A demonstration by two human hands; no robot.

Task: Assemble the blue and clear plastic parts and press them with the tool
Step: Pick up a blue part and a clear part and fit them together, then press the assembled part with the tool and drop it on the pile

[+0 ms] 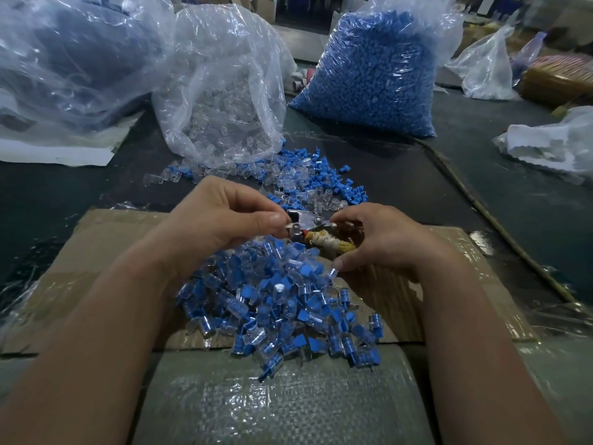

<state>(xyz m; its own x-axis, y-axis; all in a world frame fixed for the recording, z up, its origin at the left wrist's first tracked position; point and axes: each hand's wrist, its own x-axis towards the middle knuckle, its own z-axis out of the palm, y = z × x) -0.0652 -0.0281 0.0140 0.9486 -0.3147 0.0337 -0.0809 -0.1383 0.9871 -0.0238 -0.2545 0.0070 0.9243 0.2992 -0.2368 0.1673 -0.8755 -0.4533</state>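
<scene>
My left hand (221, 216) pinches a small part against the metal jaw of the pressing tool (305, 221); the part itself is mostly hidden by my fingertips. My right hand (382, 242) grips the tool's handles, which are wrapped in white and yellow cloth (324, 244). It also holds a clear plastic part (333, 272) under the thumb. Below my hands a pile of assembled blue and clear pieces (282, 309) lies on flattened cardboard (96, 252). Loose blue plugs and clear caps (321, 184) are scattered behind the tool.
An open bag of clear caps (224, 101) stands behind, left of centre. A full bag of blue plugs (375, 69) stands behind on the right. More plastic bags (64, 59) fill the far left, and white wrapping (552, 142) lies at right. A woven sack (272, 399) covers the near edge.
</scene>
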